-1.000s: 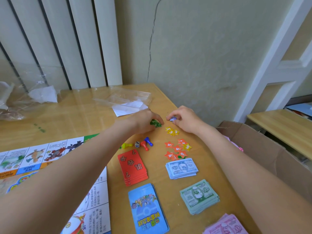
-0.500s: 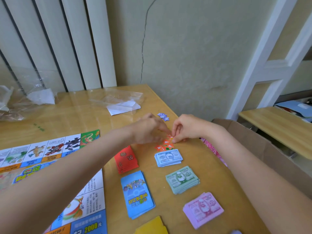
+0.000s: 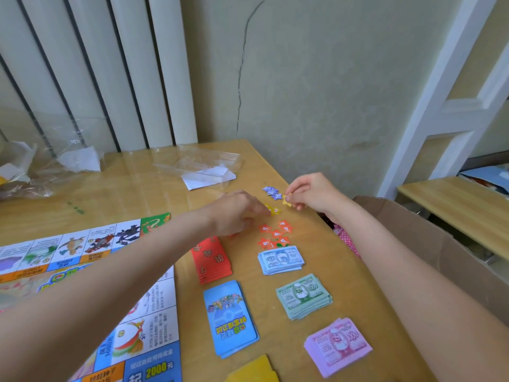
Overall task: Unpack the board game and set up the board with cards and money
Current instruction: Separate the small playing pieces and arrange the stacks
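Whereas half a second earlier both hands met over the orange stars [image 3: 276, 235], the right hand [image 3: 312, 192] had lifted away, its grip pinching one yellow star [image 3: 286, 200] just beside the purple stars [image 3: 271, 192]. Left hand [image 3: 237, 212] lay on the desk [image 3: 132, 188], fingertips at two yellow stars [image 3: 273, 210]; its grip could not be told. Board [image 3: 82, 260] lay at left; card decks and money stacks between

Bright, soft daylight; glare sheens the glossy light wooden bench [image 3: 115, 186]; wide-angle bending at edges; near forearms slightly blurred.
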`<action>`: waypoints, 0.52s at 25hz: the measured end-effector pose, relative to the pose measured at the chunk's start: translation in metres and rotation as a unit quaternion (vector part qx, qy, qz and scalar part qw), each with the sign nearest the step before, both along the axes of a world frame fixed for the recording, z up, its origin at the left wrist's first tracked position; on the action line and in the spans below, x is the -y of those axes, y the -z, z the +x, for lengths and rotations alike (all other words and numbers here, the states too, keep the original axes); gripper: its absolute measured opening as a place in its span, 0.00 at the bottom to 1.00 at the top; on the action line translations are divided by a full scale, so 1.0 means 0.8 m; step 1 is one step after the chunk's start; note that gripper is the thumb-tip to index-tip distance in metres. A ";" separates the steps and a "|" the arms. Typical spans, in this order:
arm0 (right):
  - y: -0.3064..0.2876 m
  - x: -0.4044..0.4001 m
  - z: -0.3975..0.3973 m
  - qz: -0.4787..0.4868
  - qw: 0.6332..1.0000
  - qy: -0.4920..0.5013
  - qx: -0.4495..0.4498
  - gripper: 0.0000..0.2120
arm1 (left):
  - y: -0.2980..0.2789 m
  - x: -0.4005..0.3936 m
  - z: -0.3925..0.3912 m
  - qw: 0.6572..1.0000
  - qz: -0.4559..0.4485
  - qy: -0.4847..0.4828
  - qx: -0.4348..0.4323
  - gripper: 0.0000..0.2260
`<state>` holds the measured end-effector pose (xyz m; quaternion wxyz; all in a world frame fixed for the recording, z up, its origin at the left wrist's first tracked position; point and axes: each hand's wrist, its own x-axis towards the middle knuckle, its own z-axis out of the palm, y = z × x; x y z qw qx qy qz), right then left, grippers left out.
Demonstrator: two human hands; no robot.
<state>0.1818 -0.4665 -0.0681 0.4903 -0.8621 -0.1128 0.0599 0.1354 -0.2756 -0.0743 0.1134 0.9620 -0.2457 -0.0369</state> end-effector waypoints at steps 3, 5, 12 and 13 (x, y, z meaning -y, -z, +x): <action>0.008 -0.033 0.010 0.007 1.000 -0.003 -0.001 0.11 | -0.004 -0.016 -0.002 0.999 0.017 -0.016 0.024 0.18; 0.015 -0.043 0.015 -0.046 0.999 -0.010 0.020 0.07 | -0.007 -0.018 -0.008 0.999 0.013 -0.015 0.039 0.16; 0.003 0.004 -0.005 -0.182 0.977 -0.071 0.083 0.08 | 0.008 -0.002 -0.012 0.997 -0.061 0.046 -0.015 0.31; 0.004 0.010 -0.009 -0.191 0.975 -0.094 0.064 0.08 | 0.011 0.004 -0.014 0.997 -0.042 0.061 -0.027 0.33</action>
